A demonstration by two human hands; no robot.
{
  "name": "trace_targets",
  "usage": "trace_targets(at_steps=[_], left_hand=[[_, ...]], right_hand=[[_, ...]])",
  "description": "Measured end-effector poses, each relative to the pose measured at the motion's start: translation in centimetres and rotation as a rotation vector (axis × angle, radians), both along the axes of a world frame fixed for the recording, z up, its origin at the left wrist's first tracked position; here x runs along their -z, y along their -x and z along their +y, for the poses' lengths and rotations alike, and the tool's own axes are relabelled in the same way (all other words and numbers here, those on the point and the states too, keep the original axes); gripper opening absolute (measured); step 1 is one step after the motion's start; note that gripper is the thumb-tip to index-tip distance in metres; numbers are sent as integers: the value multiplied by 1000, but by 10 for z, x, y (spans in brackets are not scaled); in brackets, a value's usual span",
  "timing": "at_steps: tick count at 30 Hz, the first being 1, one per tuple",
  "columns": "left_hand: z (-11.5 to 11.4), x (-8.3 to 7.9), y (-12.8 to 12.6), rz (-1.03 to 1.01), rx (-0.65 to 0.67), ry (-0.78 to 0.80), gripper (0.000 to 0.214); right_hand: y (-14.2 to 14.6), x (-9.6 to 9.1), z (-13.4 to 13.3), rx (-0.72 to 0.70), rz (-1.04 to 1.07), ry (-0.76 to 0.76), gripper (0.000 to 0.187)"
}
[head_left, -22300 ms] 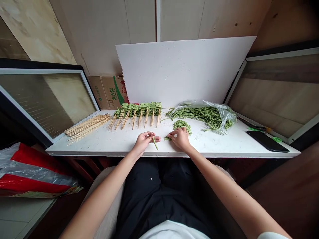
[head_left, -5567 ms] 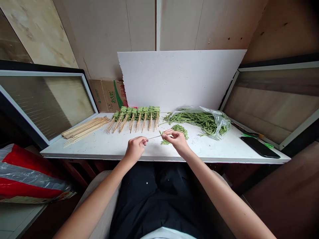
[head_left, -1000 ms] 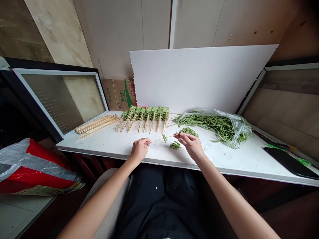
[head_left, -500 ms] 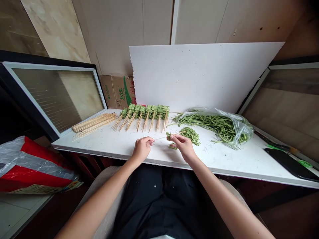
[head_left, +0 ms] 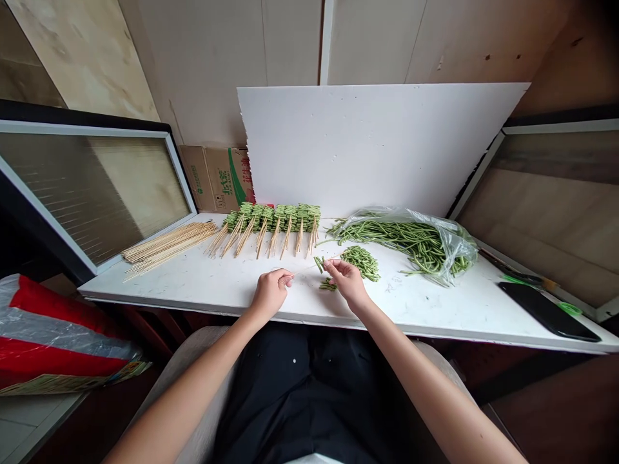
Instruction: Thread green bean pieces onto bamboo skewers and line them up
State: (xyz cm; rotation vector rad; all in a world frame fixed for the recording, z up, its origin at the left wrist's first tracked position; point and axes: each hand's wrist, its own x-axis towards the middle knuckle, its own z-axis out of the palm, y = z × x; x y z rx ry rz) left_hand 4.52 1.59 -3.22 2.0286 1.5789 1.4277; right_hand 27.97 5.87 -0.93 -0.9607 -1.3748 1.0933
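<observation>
My left hand (head_left: 271, 293) is closed on one end of a thin bamboo skewer (head_left: 304, 271) above the table's front part. At the other end, my right hand (head_left: 349, 283) pinches short cut green bean pieces (head_left: 319, 263), which stand crosswise to the skewer; the fingertips partly hide them. Below the right fingers lies a small cluster of cut beans (head_left: 328, 284). A larger heap of cut bean pieces (head_left: 362, 263) rests just beyond that hand. Several filled bean skewers (head_left: 285, 218) lie in a row farther back, their sticks pointing toward me.
Loose bamboo skewers (head_left: 169, 246) are piled at the left of the white table (head_left: 203, 283). Long green beans (head_left: 401, 238) spill from a clear plastic bag (head_left: 454, 241) on the right. Near the right edge lies a black phone-like slab (head_left: 546, 310). A white board (head_left: 382, 148) stands behind.
The view has turned slightly right, so everything sits farther left. The bean pieces at my right fingertips now show more separately and tilted. Both hands keep their hold.
</observation>
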Motion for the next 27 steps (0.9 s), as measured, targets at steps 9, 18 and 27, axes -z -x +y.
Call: trace_targets(at_steps=[9,18,27], left_hand=[[3,6,6,1,-28,16,23],[6,7,9,-22,-30,44,21],[7,9,9,-24,-29,92,21]], right_hand=[[-19,-2,14,65,-86,-73,53],[-113,6,63,401,-647,-280,41],[-92,15,66,442,-692,-326,18]])
